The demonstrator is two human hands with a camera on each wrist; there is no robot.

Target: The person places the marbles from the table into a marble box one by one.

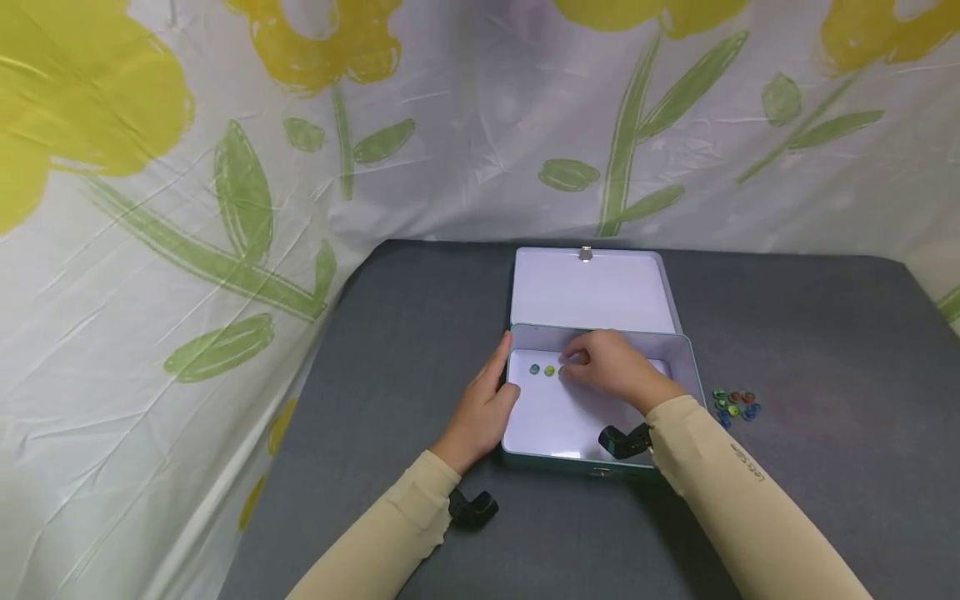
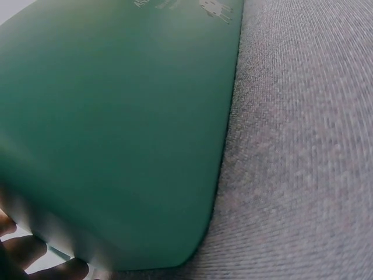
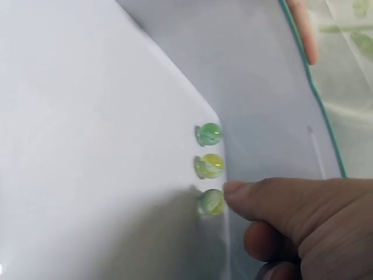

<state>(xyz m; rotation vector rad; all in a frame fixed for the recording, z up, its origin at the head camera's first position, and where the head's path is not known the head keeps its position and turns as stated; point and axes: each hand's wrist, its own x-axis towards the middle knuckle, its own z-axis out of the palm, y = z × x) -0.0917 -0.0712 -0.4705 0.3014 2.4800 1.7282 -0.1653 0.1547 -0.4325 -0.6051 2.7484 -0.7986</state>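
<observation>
A green tin box with a white inside stands on the table, its lid folded back. My left hand holds the box's left wall, thumb over the rim and fingers along the outside. Inside, a green marble, a yellow marble and a clear marble with a yellow-green swirl form a row along the wall. Over the box floor, my right hand reaches in. Its thumb tip is right at the third marble, with the other fingers bent loosely behind, apart from the marble.
Several loose marbles in green, red, yellow and blue lie on the grey tabletop right of the box. A metal clasp sits on the lid's far edge. Behind the table hangs a flower-patterned cloth.
</observation>
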